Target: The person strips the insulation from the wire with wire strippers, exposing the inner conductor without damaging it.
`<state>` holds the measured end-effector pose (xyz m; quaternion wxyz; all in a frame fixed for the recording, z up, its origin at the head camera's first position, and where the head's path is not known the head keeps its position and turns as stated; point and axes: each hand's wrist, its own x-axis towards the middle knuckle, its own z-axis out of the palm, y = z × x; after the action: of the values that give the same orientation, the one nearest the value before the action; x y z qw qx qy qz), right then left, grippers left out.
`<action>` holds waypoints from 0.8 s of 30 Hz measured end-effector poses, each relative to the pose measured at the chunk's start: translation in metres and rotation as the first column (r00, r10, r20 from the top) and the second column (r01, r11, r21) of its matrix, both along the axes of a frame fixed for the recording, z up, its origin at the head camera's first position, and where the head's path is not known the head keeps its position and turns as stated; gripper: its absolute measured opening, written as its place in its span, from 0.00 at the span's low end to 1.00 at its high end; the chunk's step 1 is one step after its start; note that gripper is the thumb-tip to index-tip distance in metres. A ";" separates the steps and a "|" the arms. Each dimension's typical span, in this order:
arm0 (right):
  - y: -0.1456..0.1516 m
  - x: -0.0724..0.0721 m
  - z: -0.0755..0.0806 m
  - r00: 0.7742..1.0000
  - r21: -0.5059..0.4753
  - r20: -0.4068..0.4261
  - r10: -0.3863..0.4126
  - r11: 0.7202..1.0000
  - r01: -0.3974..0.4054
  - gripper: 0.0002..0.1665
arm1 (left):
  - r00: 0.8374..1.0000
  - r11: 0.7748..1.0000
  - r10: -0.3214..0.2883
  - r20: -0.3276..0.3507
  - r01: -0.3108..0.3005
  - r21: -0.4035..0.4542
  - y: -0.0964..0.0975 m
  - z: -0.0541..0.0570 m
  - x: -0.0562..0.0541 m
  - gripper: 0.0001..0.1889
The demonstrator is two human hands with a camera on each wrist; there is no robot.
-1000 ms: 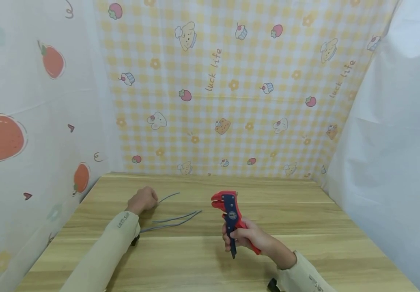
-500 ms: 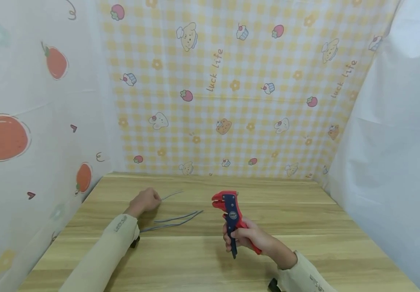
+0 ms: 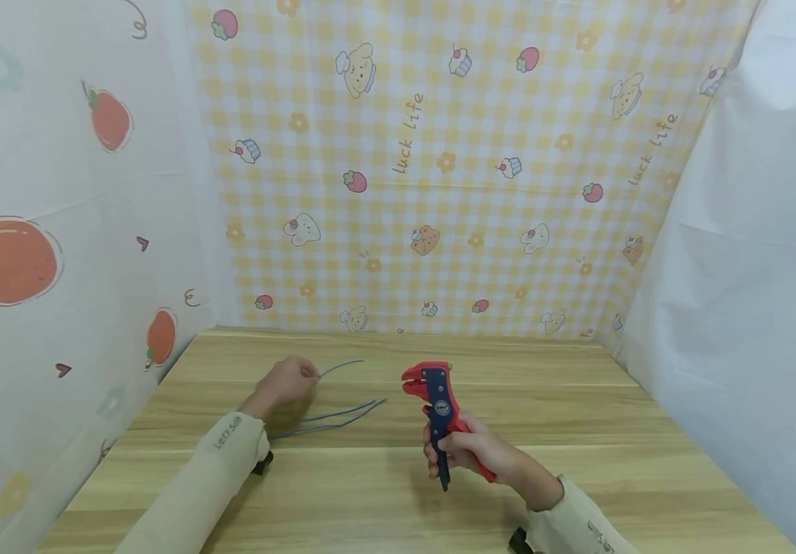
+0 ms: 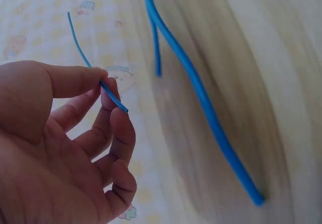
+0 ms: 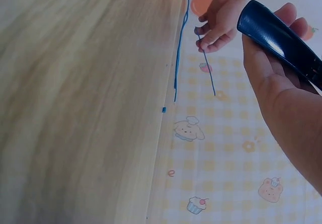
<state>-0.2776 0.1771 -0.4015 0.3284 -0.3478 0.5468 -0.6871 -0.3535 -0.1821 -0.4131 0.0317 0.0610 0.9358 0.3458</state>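
At the left of the table, my left hand pinches a thin blue wire between thumb and fingertips. In the left wrist view a short end of this wire pokes past the thumb, and its longer part curves away beyond the hand. Two more blue wires lie on the wood just in front of that hand. My right hand grips a red and dark blue wire stripper by its handles, with its head raised and its jaws apart, facing left. The right wrist view shows a dark handle of it.
A tiny blue piece lies on the wooden table near the wire ends. Patterned cloth stands along the table's back edge, with more cloth at the left and a white sheet at the right.
My left hand has shifted a little to the right with the pinched wire, whose free end reaches further right. The right hand and the wire stripper stay nearly still.
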 end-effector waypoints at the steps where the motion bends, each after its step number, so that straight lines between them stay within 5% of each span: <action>1: 0.000 0.000 0.000 1.000 0.003 0.002 -0.001 1.000 0.001 0.15 | 1.000 1.000 -0.006 -0.002 0.006 0.007 0.002 0.002 0.001 0.12; 24: 0.004 -0.001 -0.001 1.000 -0.017 -0.018 0.000 1.000 -0.001 0.13 | 0.988 0.973 -0.132 -0.075 0.144 0.179 0.029 0.008 0.015 0.09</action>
<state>-0.2791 0.1808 -0.4020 0.3206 -0.3570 0.5440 -0.6884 -0.3383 -0.1533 -0.4051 0.0204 0.1395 0.8939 0.4255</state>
